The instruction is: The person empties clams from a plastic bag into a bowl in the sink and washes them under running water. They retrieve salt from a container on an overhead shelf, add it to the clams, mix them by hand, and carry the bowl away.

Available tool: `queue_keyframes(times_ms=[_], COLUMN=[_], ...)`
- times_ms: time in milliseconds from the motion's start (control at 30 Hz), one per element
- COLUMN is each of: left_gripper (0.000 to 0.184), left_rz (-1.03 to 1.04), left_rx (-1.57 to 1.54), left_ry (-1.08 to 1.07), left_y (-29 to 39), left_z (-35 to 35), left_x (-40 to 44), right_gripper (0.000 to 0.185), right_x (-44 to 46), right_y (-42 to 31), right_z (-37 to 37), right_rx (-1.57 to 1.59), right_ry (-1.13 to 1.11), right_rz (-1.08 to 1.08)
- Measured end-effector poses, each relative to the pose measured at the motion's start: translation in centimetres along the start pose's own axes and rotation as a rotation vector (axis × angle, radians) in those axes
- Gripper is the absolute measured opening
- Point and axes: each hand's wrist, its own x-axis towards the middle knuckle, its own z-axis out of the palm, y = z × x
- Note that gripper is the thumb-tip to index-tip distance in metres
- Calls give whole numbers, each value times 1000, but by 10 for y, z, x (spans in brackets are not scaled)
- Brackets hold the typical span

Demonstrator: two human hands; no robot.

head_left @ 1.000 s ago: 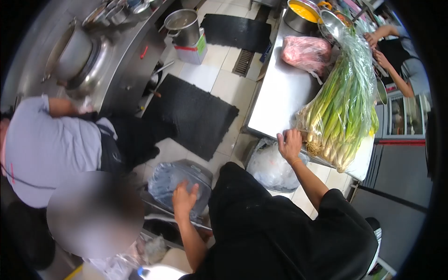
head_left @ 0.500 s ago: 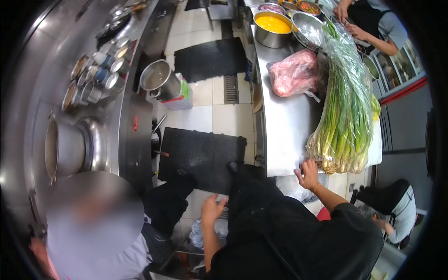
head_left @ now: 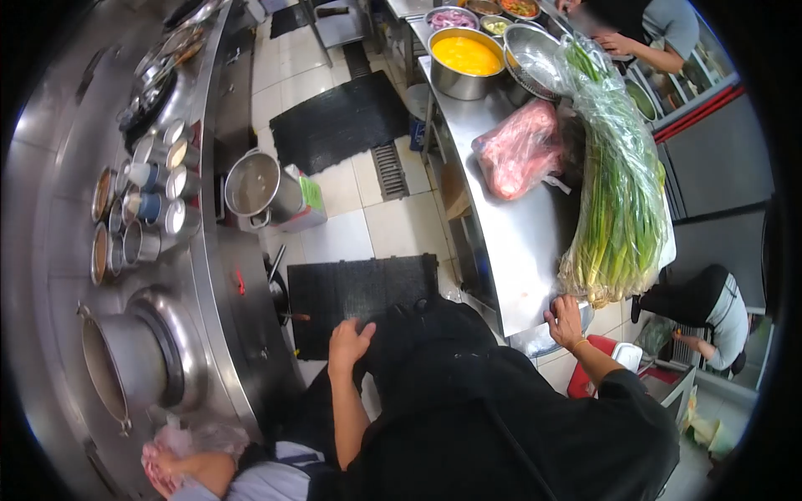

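My left hand hangs in the air above the black floor mat, fingers apart and holding nothing. At the near corner of the steel table, my right hand rests on the edge with its fingers apart. Just beyond it lies a large bunch of green onions in clear plastic, roots toward me. Left of the onions sits a clear bag of pink meat. Behind the bag stand a pot of yellow liquid and a metal strainer.
On the left, a steel counter holds a large pot and several metal containers. A pot stands by the aisle. A co-worker's hand is at lower left; other people are at upper right and right.
The view has swung left and moved along the aisle. The co-worker at left now shows only at the bottom edge. My right hand has stayed at the table's edge; my left hand remains raised.
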Motion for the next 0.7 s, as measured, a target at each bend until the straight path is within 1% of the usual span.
queue_keyframes(times_ms=[33, 100, 133, 200, 267, 300, 367, 467, 600, 700], left_gripper=[53, 53, 53, 53, 54, 55, 58, 57, 72, 86], left_rz=[35, 177, 245, 275, 313, 326, 374, 449, 533, 543], left_rx=[21, 25, 31, 95, 134, 145, 150, 13, -262, -320], left_ry=[-42, -51, -58, -84, -78, -74, -70, 8, 75, 148], left_y=[4, 25, 35, 57, 86, 95, 104, 145, 221, 298], left_z=[-9, -34, -44, -63, -80, -86, -86, -104, -145, -190], left_x=[17, 51, 65, 96, 135, 152, 194, 241, 311, 353], right_gripper=[21, 22, 24, 24, 26, 28, 31, 34, 41, 43], right_x=[-2, 2, 2, 6, 14, 18, 23, 30, 43, 50], right_y=[-5, -21, -24, -27, -30, -35, -38, -46, -60, -66], right_z=[6, 13, 23, 44, 47, 42, 43, 41, 45, 53], right_rx=[-15, -30, -48, -100, -55, -17, -23, -9, -17, -155], right_ry=[33, 108, 196, 375, 409, 372, 402, 409, 489, 624], right_rz=[66, 218, 263, 370, 447, 523, 542, 639, 749, 750])
